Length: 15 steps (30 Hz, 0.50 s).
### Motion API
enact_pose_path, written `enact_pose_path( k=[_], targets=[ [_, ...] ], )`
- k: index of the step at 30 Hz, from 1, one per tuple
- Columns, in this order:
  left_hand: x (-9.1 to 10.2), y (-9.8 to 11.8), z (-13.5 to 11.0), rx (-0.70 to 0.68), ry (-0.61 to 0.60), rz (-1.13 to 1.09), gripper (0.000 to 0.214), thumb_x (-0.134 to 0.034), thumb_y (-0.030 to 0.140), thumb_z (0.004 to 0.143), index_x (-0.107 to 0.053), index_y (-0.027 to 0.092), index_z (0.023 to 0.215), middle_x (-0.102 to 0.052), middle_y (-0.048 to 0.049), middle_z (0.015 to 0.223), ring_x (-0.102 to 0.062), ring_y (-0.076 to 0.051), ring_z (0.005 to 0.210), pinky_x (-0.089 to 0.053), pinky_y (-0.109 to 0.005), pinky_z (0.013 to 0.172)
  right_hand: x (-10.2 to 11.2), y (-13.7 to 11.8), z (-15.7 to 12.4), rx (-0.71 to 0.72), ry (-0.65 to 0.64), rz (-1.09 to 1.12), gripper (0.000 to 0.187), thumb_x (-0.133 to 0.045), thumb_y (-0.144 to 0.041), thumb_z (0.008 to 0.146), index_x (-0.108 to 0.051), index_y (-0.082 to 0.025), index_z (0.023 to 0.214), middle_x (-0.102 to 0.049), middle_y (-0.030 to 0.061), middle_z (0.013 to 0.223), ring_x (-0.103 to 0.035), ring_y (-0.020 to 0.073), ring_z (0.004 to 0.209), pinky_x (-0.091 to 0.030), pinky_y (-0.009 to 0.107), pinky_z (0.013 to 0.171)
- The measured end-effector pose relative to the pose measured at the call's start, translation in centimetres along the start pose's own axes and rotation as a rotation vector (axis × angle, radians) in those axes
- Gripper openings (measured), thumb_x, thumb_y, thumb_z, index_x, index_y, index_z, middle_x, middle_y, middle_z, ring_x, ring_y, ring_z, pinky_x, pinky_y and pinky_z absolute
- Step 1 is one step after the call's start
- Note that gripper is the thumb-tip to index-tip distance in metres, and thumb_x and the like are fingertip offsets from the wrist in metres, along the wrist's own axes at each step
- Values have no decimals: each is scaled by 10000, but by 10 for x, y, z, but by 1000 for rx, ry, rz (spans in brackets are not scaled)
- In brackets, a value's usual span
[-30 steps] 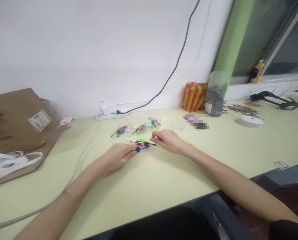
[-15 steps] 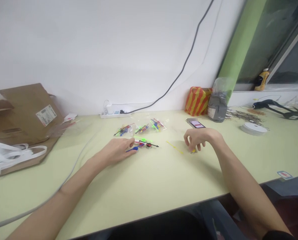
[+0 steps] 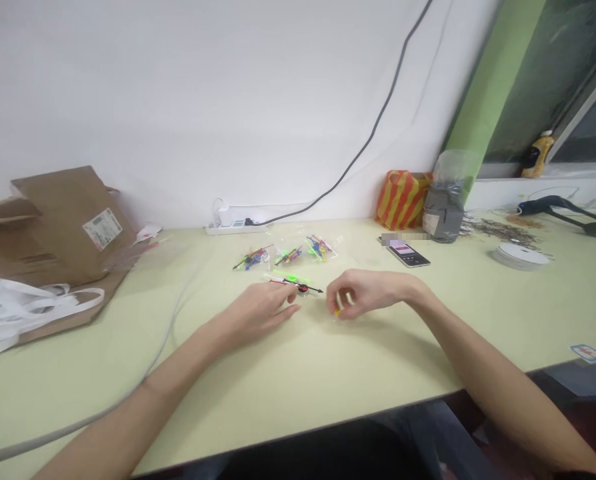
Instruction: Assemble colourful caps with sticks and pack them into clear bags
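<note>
**Pinch on the right, loose curl on the left**

The left hand (image 3: 258, 312) rests low on the pale green table (image 3: 298, 380), its fingers loosely curled. Their tips sit at the round red-and-black hub (image 3: 303, 289) of a black-tipped plastic stick (image 3: 314, 289); this view cannot settle whether they touch it or hold anything. The stick lies flat, its long axis running nearly straight across the table from left to right, with its black point aimed at the right hand (image 3: 368, 293).

That hand is curled closed, its fingers pinching a small yellow plastic stick (image 3: 337, 311) that pokes out low on the side facing the hub. The left fingertips are nearer the hub, while the right hand is nearer the black point, with a small gap of bare table between them.

Just behind the hub lie a neon green stick (image 3: 291, 277) and a red stick (image 3: 278, 282). Farther back are three clear plastic bags (image 3: 288, 257) of colored parts, and a phone (image 3: 405, 254) lies off to the right.
</note>
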<state>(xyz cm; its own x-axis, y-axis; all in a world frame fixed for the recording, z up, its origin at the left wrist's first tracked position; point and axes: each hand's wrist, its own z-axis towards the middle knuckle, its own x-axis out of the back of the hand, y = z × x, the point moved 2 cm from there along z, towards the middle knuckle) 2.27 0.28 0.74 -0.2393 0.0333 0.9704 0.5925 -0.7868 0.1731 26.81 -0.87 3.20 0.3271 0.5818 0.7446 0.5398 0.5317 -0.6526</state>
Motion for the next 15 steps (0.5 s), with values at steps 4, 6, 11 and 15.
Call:
enact_pose_path(
  k=[4, 6, 11, 15],
  targets=[
    [-4, 15, 0, -4, -46, -112, 266, -437, 436, 1002, -540, 206, 918, -550, 6, 725, -504, -157, 635, -315, -290, 603, -22, -13, 23, 86, 138, 4, 128, -639, -243, 876, -697, -158, 952, -708, 23, 873, -602, 132, 726, -441, 230, 659],
    [-4, 16, -1, 20, -60, -123, 259, -449, 448, 994, -556, 212, 980, -517, 24, 683, -490, -157, 618, -311, -289, 602, -18, -8, 22, -9, 266, -98, 128, -598, -255, 919, -692, -169, 918, -709, 25, 855, -587, 133, 704, -402, 238, 642],
    [-5, 14, -2, 21, -114, -137, 300, -569, 454, 935, -593, 237, 1140, -523, 36, 689, -513, -156, 630, -321, -275, 612, 10, 29, 3, -464, 368, -484, 154, -637, -335, 900, -681, -187, 889, -712, 76, 897, -598, 190, 782, -324, 271, 624],
    [-10, 9, 0, -42, -100, -118, 177, -535, 370, 964, -627, 220, 982, -626, -4, 813, -558, -158, 703, -331, -272, 641, 15, 51, -1, -583, 211, -468, 125, -614, -276, 881, -677, -188, 945, -715, 87, 935, -609, 199, 789, -334, 271, 606]
  ],
)
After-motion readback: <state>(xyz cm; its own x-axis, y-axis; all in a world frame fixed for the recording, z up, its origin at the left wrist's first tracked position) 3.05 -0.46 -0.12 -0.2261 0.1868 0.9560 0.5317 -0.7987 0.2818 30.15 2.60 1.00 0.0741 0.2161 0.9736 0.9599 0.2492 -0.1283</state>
